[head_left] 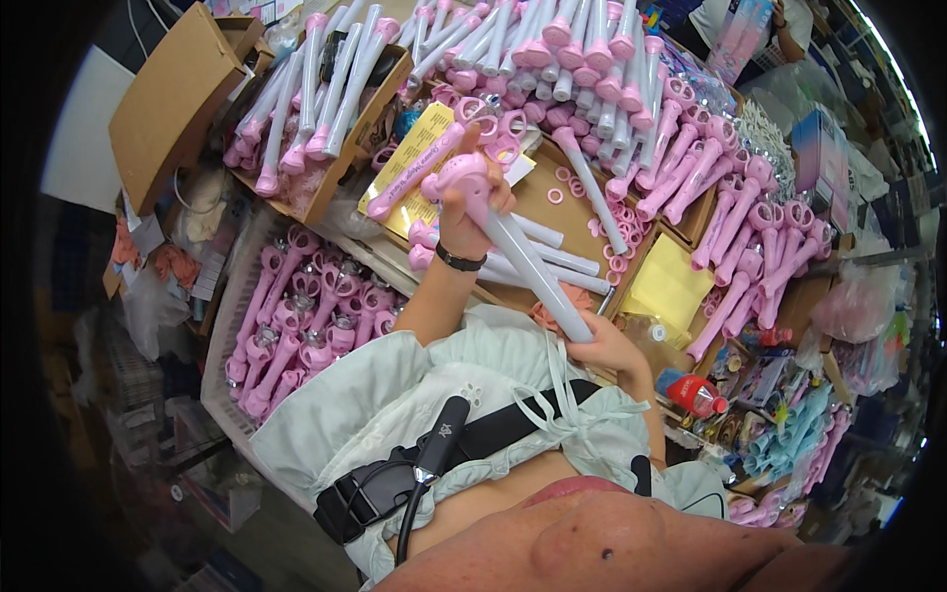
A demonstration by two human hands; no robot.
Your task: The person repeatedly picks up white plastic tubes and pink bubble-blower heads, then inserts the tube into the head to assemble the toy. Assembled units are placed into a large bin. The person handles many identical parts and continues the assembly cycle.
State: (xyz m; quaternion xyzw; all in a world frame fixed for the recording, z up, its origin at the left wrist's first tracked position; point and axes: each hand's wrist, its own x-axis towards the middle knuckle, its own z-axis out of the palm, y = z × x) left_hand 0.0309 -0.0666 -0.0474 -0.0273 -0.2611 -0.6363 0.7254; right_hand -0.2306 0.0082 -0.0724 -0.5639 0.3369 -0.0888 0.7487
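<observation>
A toy wand with a pink head and a long white tube (538, 276) slants across the front of my body. My left hand (462, 225), with a dark band at its wrist, is closed round the pink end. Lower down and to the right, my right hand (607, 347) grips the tube's far end. Just left of my left hand lies a separate pink handle piece (400, 183) on a yellow printed sheet (419, 138). Several white tubes with pink ends (567, 279) lie on the bench behind the held wand.
A crate (219, 360) of pink handles stands at left, below a cardboard box (380, 109) of white-tubed wands. More wands (592, 49) are heaped at the back. Small pink rings (555, 195), yellow papers (671, 281) and a red-labelled bottle (693, 394) lie right. Another person's hand (779, 15) shows top right.
</observation>
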